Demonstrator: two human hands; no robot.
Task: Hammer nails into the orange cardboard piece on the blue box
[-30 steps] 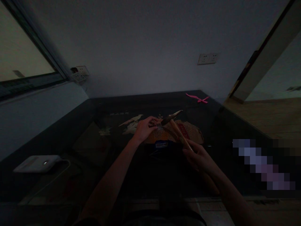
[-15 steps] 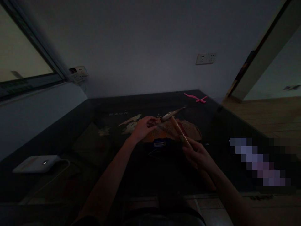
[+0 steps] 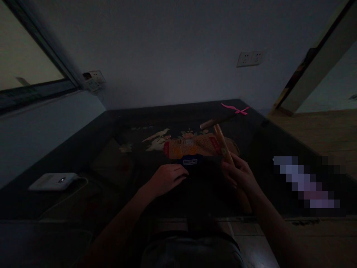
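Note:
My right hand (image 3: 237, 171) is wrapped round the wooden handle of a hammer (image 3: 220, 137), its metal head raised above the far side of a flat, patterned orange-brown piece (image 3: 196, 147) with red bands. A dark blue part with a white label (image 3: 190, 161) lies at the near edge of that piece. Small dark marks show on its top, too dim to make out. My left hand (image 3: 170, 178) is low over the dark tabletop (image 3: 200, 201), just in front of the blue part. Its fingers are drawn together towards the thumb; whatever lies between them is hidden.
A white device (image 3: 52, 181) with a cable lies at the left. A pink ribbon (image 3: 237, 109) rests near the back right edge. A blurred-out item (image 3: 304, 182) is at the right. Wall sockets (image 3: 249, 58) are above the table. The room is dark.
My left hand has left the patterned piece and come down towards the near side of the tabletop. The hammer stays in my right hand, its head turned and shifted slightly right and away.

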